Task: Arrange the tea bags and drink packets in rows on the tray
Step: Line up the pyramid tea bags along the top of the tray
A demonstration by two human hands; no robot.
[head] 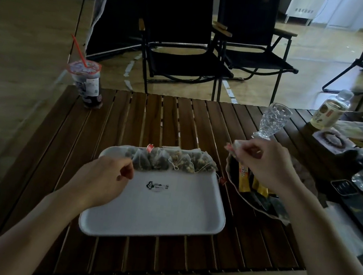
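Head: tea bags (172, 163) on tray (163, 219)

The frame is dim and underexposed. Daylight enters from the upper right, where a pale wall (349, 14) glows and throws a sheen across the floor (318, 47). The chairs (182, 31) sink into near-black with little detail. The white tray (165, 208) reads dull grey, yet is the brightest thing at centre. The glass (272, 120) catches small highlights. Wide-angle distortion bows the table (155, 119) edges and fans its slats, and the corners darken. The right hand (268, 164) and the packet (233, 146) it pinches are softened by motion blur.
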